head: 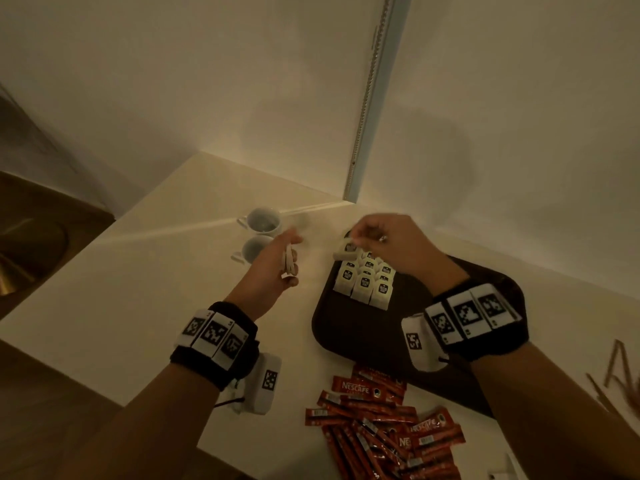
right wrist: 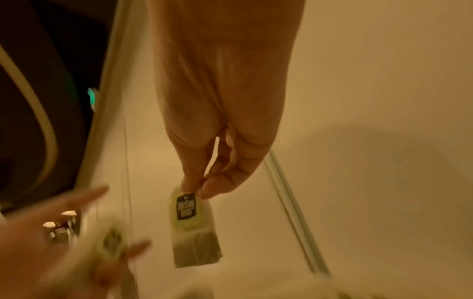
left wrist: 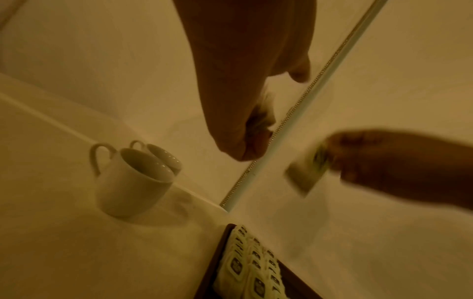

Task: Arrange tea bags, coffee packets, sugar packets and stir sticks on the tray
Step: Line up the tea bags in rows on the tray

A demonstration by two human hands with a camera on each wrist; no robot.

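Note:
A dark tray point(head: 349, 327) lies on the pale table, with several tea bags point(head: 365, 282) in rows at its far left corner. My right hand point(head: 374, 237) hovers over those rows and pinches one tea bag point(right wrist: 190, 218) by its top edge between thumb and forefinger; the bag hangs down. My left hand point(head: 287, 258) is left of the tray above the table and holds a small stack of tea bags point(head: 288, 265). In the left wrist view the stack point(left wrist: 261, 119) shows between the fingers. Red coffee packets point(head: 381, 420) lie heaped near the tray's front edge.
Two white cups point(head: 261, 233) stand on the table left of the tray, just beyond my left hand. Brown stir sticks point(head: 613, 375) lie at the right edge. Walls meet in a corner behind the table, with a metal strip point(head: 367, 98) running up.

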